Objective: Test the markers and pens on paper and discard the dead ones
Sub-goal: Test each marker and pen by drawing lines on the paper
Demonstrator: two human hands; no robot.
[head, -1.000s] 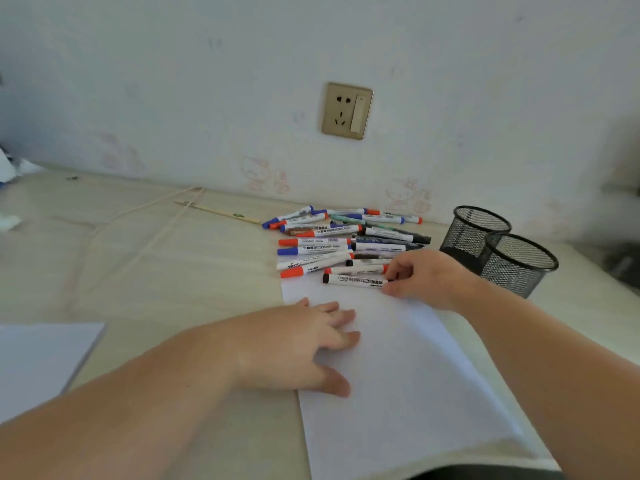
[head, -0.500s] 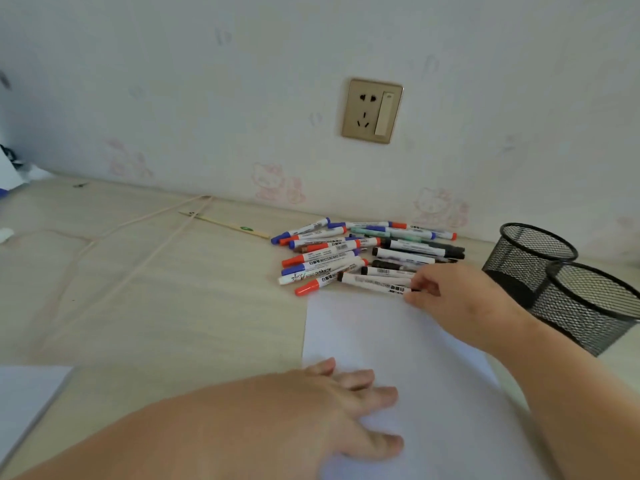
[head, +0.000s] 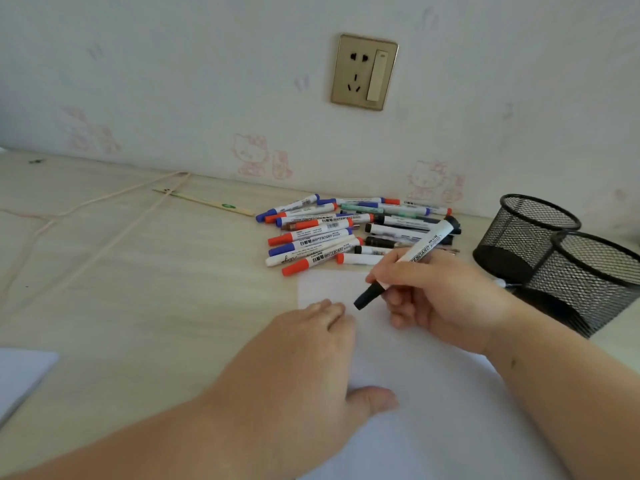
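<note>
The paper (head: 433, 393) lies lower right of centre, thin and apt to slide; the left hand (head: 304, 368) presses it flat, fingers relaxed. The right hand (head: 440, 303) at centre right pinches a marker (head: 412, 258) at mid-barrel, capped tip slanting down-left above the sheet. It looks light, stiff and smooth; grip the barrel and pull the cap.

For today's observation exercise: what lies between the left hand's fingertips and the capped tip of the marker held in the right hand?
In the head view, only bare white paper separates the left hand from the black marker gripped by the right hand.
</note>
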